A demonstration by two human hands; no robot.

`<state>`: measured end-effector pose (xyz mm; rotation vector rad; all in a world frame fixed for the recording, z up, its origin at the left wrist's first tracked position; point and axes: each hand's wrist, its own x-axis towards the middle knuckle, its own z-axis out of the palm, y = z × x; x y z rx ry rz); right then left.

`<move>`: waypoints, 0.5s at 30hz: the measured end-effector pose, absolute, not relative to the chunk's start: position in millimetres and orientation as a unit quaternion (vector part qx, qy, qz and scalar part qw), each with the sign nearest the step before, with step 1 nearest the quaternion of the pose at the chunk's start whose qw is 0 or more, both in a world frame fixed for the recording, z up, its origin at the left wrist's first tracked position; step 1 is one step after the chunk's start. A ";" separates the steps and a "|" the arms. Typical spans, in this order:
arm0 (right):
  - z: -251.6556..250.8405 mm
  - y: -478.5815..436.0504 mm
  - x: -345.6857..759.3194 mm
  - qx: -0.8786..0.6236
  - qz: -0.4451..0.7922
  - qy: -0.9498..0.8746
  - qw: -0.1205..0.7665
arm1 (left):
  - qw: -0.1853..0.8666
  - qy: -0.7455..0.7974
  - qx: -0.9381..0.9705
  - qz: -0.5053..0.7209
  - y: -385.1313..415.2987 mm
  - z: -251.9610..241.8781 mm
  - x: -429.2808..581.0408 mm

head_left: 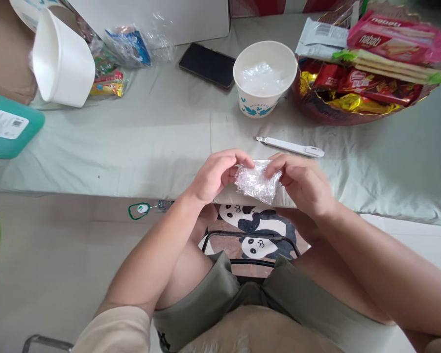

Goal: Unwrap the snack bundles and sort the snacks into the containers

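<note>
Both my hands pinch a small crumpled clear plastic wrap at the near edge of a pale green sheet. My left hand grips its left side with curled fingers. My right hand grips its right side the same way. Just beyond my right hand lies a white utility knife. Farther back stands a white paper bowl with clear plastic inside.
A black phone lies left of the bowl. A basket of wrapped snacks sits at the back right. A tipped white container, snack packets and a teal bottle are at the left. A panda-print stool is below my hands.
</note>
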<state>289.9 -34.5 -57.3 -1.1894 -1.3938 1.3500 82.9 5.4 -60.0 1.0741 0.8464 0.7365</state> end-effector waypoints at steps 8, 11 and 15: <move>-61.2 -25.9 279.1 -0.536 0.471 -0.551 0.433 | 0.602 0.444 0.570 0.340 6.0 -59.1 93.0; -64.9 -17.6 281.4 -0.540 0.429 -0.550 0.470 | 0.541 0.477 0.561 0.406 15.2 -58.3 96.1; -61.0 -6.9 295.0 -0.569 0.336 -0.541 0.520 | 0.482 0.524 0.509 0.484 37.5 -55.6 95.5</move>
